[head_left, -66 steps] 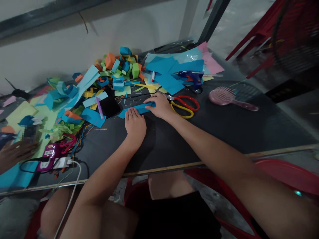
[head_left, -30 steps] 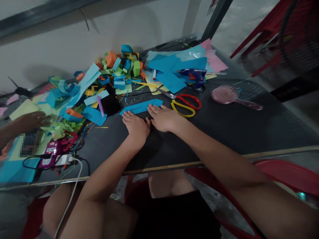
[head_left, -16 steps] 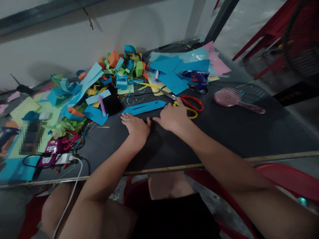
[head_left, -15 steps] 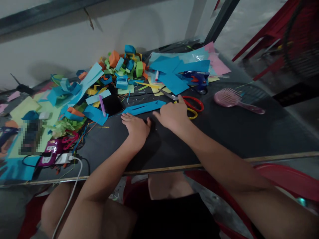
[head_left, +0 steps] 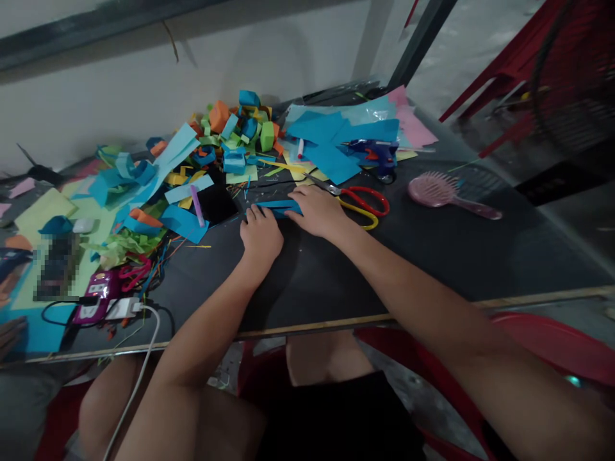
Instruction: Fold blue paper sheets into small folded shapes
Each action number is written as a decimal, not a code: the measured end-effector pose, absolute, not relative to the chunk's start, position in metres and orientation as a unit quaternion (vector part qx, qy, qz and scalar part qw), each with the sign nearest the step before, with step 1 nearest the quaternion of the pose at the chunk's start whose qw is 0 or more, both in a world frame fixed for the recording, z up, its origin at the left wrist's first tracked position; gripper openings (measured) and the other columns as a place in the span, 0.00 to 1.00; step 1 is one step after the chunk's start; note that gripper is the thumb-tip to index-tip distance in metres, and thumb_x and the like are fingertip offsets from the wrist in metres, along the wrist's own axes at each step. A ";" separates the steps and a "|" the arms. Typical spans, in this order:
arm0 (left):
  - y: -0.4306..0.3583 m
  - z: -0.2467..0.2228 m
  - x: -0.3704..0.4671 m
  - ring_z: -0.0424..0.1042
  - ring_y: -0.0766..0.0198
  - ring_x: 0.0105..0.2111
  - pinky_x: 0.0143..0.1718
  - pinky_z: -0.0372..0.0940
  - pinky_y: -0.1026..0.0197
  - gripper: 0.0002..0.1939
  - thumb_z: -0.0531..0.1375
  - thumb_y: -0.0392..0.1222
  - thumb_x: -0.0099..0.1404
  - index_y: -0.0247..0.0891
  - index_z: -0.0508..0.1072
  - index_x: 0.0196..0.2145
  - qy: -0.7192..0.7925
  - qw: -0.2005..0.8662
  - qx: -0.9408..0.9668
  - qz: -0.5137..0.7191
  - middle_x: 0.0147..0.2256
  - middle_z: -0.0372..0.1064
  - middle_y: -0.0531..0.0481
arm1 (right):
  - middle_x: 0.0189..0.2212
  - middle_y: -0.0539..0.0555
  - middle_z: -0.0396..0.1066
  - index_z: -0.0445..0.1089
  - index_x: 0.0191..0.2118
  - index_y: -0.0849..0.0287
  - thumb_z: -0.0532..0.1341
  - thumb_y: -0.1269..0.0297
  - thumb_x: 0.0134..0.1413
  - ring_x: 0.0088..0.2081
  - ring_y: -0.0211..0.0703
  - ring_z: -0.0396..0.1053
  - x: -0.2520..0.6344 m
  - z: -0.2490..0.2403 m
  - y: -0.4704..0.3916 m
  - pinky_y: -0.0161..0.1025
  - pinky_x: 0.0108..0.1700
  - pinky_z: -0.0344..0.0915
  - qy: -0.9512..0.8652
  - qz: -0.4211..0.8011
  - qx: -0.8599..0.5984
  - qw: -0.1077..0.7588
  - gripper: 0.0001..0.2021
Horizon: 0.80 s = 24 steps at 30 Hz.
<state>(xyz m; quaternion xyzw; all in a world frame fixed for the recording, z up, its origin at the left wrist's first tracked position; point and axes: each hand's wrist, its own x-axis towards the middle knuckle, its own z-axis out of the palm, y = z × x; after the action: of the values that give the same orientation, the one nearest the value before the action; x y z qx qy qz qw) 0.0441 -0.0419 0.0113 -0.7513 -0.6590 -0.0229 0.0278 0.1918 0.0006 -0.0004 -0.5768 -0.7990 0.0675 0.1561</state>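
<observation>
Looking narrow & folded: blue ppr strip [head_left: 279,205].

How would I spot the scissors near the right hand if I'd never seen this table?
On the dark table, find the person's right hand. Beside it, on the side toward the pink hairbrush, lie the scissors. What sets them apart is their handle: one loop red, the other yellow.

Readable text, labels, brands, numbers or signs: none | purple power strip [head_left: 98,296], lower left of the frame: markings too small to read | dark box [head_left: 552,182], right of the frame: faint marks, illegible
</observation>
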 end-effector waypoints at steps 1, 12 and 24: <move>-0.039 0.011 0.042 0.64 0.42 0.64 0.55 0.68 0.46 0.24 0.48 0.33 0.70 0.22 0.69 0.59 -0.656 0.022 -0.753 -0.037 0.64 0.62 0.26 | 0.59 0.67 0.69 0.68 0.61 0.63 0.60 0.59 0.62 0.60 0.63 0.66 0.192 0.000 0.002 0.56 0.58 0.63 -0.799 0.070 -0.581 0.142 0.24; 0.001 -0.009 0.016 0.57 0.51 0.66 0.67 0.54 0.47 0.19 0.57 0.42 0.69 0.35 0.68 0.56 -0.682 -0.059 -0.532 -0.498 0.63 0.61 0.35 | 0.26 0.53 0.72 0.73 0.27 0.58 0.68 0.53 0.48 0.32 0.46 0.68 0.192 0.010 0.004 0.41 0.33 0.57 -0.738 0.260 -0.591 0.196 0.13; -0.006 0.005 0.027 0.64 0.71 0.25 0.29 0.63 0.65 0.19 0.72 0.57 0.52 0.38 0.80 0.28 -0.397 -0.449 -0.513 -0.615 0.23 0.69 0.55 | 0.20 0.48 0.66 0.70 0.25 0.57 0.67 0.38 0.46 0.25 0.37 0.61 0.178 0.009 -0.004 0.37 0.28 0.57 -0.612 0.447 -0.429 0.492 0.24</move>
<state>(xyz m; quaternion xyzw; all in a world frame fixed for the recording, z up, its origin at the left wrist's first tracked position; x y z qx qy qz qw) 0.0271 -0.0058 0.0045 -0.5128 -0.3975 -0.6146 -0.4486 0.1776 -0.0044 0.0091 -0.4288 -0.6123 0.4466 0.4916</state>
